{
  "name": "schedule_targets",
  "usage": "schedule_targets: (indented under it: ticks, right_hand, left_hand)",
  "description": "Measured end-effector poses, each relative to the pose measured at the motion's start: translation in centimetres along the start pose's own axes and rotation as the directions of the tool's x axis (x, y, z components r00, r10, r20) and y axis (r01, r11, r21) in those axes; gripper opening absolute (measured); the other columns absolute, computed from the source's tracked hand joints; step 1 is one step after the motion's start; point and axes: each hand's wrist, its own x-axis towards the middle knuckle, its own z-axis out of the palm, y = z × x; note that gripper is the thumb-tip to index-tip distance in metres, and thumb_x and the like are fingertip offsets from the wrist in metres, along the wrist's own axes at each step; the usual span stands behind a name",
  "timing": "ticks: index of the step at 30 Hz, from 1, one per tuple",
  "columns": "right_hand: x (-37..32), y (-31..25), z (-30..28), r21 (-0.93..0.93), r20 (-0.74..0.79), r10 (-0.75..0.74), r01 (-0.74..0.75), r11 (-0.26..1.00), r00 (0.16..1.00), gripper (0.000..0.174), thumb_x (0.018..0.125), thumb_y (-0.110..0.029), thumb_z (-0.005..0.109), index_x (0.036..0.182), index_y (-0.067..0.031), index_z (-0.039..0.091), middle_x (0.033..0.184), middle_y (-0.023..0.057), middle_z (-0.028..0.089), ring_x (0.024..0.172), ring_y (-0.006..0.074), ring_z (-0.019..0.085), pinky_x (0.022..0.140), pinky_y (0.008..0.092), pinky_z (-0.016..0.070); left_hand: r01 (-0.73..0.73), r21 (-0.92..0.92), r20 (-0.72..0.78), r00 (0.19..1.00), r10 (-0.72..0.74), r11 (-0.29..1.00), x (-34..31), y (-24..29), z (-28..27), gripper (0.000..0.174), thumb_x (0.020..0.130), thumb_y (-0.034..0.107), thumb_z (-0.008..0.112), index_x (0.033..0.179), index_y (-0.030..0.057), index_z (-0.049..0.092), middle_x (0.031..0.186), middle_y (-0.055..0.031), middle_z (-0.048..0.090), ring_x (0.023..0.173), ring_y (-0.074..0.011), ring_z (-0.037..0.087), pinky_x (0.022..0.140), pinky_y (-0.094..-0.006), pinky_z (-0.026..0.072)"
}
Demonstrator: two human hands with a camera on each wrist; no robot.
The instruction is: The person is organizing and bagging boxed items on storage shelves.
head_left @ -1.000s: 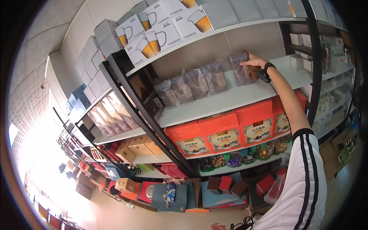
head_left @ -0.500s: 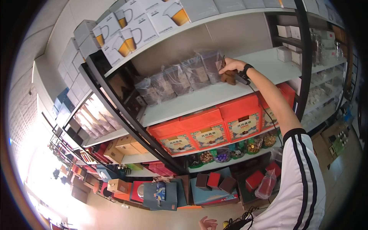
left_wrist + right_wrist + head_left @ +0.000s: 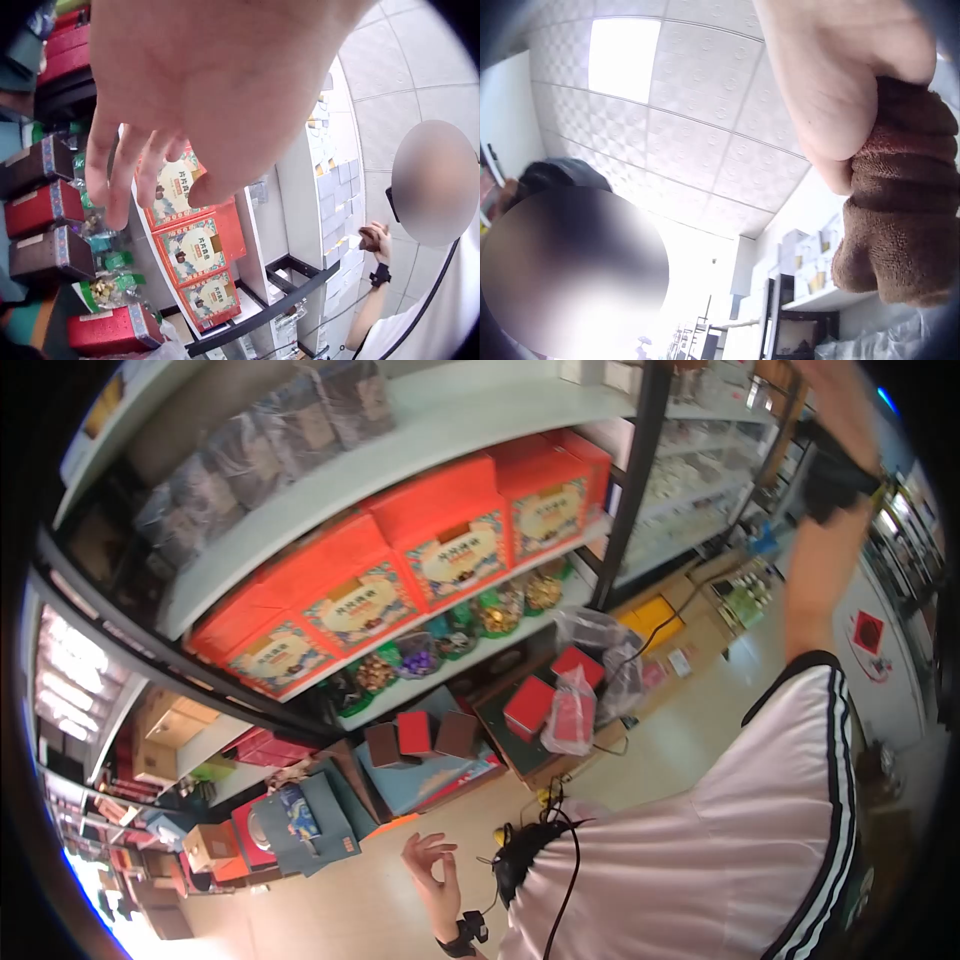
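Up and away from the plastic-wrapped boxes [image 3: 295, 435] swings the right hand [image 3: 825, 75], now cut off at the head view's top edge! It grips a bunched brown cloth [image 3: 904, 225] against the palm, the fingertips mostly hidden in the right wrist view, the cloth cropped at the right. Left hand [image 3: 432, 872], low in the head view: fingers loosely bent, slightly apart, holding nothing. Those boxes stand shelved, the rightmost top cropped.

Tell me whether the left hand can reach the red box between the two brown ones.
Probably, perhaps by leaning: the left hand is empty, and nothing visible covers the red box.
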Motion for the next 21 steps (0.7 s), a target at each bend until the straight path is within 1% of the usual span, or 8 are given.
schedule_targets:
  ticks: [4,6,9,12,14,15,17,21]
  right_hand:
    - [-4.7,-5.3,-6.2,-0.059,0.023,-0.097,0.098,0.993,0.995,0.032,0.096,-0.021,0.064,0.118,0.0018,0.060,0.103,0.0086,0.068,0.092,0.0162,0.066,0.087,0.0289,0.0530]
    - [-8.8,-7.8,-6.4,-0.030,-0.083,0.294,-0.298,0.954,0.952,0.027,0.093,-0.025,0.065,0.105,-0.0011,0.061,0.094,0.0060,0.066,0.086,0.0147,0.063,0.080,0.0304,0.0513]
    - [-15.6,-9.9,-3.7,0.104,-0.217,0.750,-0.749,0.655,0.625,0.024,0.088,-0.029,0.067,0.086,-0.0055,0.062,0.081,0.0021,0.063,0.077,0.0124,0.059,0.070,0.0327,0.0486]
    - [-27.4,-7.1,3.8,-0.047,-0.092,0.826,-0.831,0.554,0.556,0.020,0.098,-0.022,0.058,0.104,-0.0032,0.061,0.094,0.0069,0.065,0.088,0.0170,0.062,0.082,0.0327,0.0504]
    - [-38.6,-4.1,10.5,-0.326,0.072,0.960,-0.903,0.279,0.271,0.030,0.094,-0.031,0.063,0.105,-0.0027,0.062,0.091,0.0127,0.068,0.084,0.0234,0.065,0.077,0.0373,0.0511]
    - [-44.0,-3.3,14.4,-0.329,0.014,0.957,-0.903,0.278,0.289,0.045,0.091,-0.046,0.065,0.091,-0.0006,0.062,0.080,0.0168,0.067,0.073,0.0339,0.065,0.066,0.0398,0.0499]
    - [-51.6,-2.6,20.3,-0.372,0.038,0.966,-0.894,0.251,0.256,0.050,0.090,-0.049,0.066,0.092,0.0015,0.063,0.080,0.0204,0.066,0.075,0.0387,0.066,0.065,0.0445,0.0502]
    - [-51.1,-4.8,23.0,-0.179,-0.100,0.991,-0.981,0.072,0.091,0.053,0.090,-0.050,0.066,0.091,0.0033,0.062,0.083,0.0240,0.067,0.079,0.0436,0.066,0.069,0.0479,0.0508]
  left_hand:
    - [0.044,-0.067,0.095,0.995,-0.038,0.997,1.7,-3.2,0.0,0.050,0.094,-0.004,0.055,0.139,-0.0004,0.033,0.115,-0.0159,0.062,0.090,-0.0209,0.068,0.083,-0.0332,0.0507]
    - [0.002,-0.065,0.166,0.986,0.009,0.998,3.2,-3.5,0.1,0.049,0.094,-0.004,0.055,0.139,-0.0006,0.033,0.115,-0.0162,0.062,0.090,-0.0211,0.068,0.083,-0.0330,0.0507]
    - [-0.083,-0.067,0.219,0.971,0.096,0.994,5.5,-3.1,1.0,0.049,0.095,-0.004,0.055,0.139,-0.0012,0.033,0.114,-0.0168,0.063,0.090,-0.0212,0.068,0.083,-0.0325,0.0504]
    - [-0.111,0.003,0.270,0.957,0.106,0.994,7.4,-0.6,1.8,0.047,0.095,-0.003,0.057,0.136,-0.0021,0.036,0.109,-0.0175,0.064,0.091,-0.0230,0.067,0.084,-0.0330,0.0505]
    - [-0.275,0.062,0.297,0.923,0.246,0.959,8.3,-2.2,2.4,0.046,0.094,-0.003,0.058,0.136,-0.0024,0.037,0.109,-0.0174,0.064,0.092,-0.0232,0.067,0.084,-0.0329,0.0515]
    - [-0.418,0.116,0.340,0.869,0.359,0.901,8.9,-2.4,2.6,0.046,0.094,-0.003,0.058,0.135,-0.0026,0.038,0.110,-0.0172,0.065,0.093,-0.0233,0.067,0.084,-0.0328,0.0526]
    - [-0.172,-0.007,0.337,0.927,0.164,0.985,8.3,-0.8,3.9,0.043,0.092,-0.004,0.060,0.131,-0.0036,0.041,0.109,-0.0170,0.065,0.093,-0.0239,0.069,0.079,-0.0332,0.0569]
    - [-0.205,-0.002,0.405,0.895,0.188,0.979,7.5,-0.2,5.4,0.043,0.092,-0.003,0.058,0.131,-0.0029,0.041,0.110,-0.0163,0.066,0.090,-0.0216,0.069,0.080,-0.0327,0.0554]
